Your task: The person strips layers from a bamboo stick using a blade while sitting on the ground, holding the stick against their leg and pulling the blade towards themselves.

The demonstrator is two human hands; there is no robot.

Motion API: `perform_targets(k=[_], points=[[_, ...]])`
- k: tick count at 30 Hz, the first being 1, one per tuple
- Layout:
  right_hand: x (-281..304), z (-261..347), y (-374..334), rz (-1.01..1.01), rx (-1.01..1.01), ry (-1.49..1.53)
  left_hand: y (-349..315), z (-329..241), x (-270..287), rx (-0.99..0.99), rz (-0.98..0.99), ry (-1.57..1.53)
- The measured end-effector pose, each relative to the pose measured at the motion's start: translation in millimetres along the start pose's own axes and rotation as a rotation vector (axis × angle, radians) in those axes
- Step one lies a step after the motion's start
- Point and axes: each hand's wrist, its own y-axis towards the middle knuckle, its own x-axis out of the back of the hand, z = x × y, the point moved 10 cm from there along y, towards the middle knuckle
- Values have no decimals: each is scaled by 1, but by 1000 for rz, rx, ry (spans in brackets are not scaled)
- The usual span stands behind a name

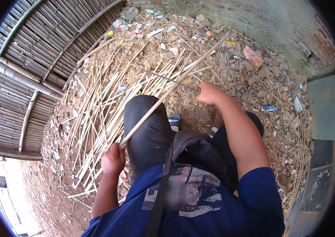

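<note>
My left hand point(113, 158) is closed around the lower part of a long pale bamboo strip point(145, 117). The strip slants across my left thigh and up to the far right. In my closed right hand point(209, 93) is the handle of a long thin knife point(167, 79). Its dark blade points left and crosses the strip in front of my knees; whether the two touch, I cannot tell. Many split bamboo strips point(96, 122) lie in a loose pile on the ground, left of and beyond my left knee.
A bamboo-slat wall point(29, 59) stands at the left, and a plastered brick wall point(254, 23) runs along the back. Rubble, shavings and litter cover the ground. A broken brick point(253, 57) and a blue wrapper point(269, 108) lie to the right, near a grey-green panel point(325, 106).
</note>
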Motion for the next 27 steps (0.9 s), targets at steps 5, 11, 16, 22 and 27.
perform_targets(k=[5, 11, 16, 22, 27], points=[[2, 83, -34, -24, 156, -63, -20, 9, -4, 58, -19, -45], [-20, 10, 5, 101, 43, 14, -5, 0, -1, 51, -11, 47], [-24, 58, -14, 25, 144, -12, -15, -6, 13, 86, -2, 24], [-17, 14, -2, -122, 79, 130, -9, -4, -3, 119, 32, 26], [-9, 24, -8, -35, 23, 1, -10, -1, 10, 77, 34, 76]])
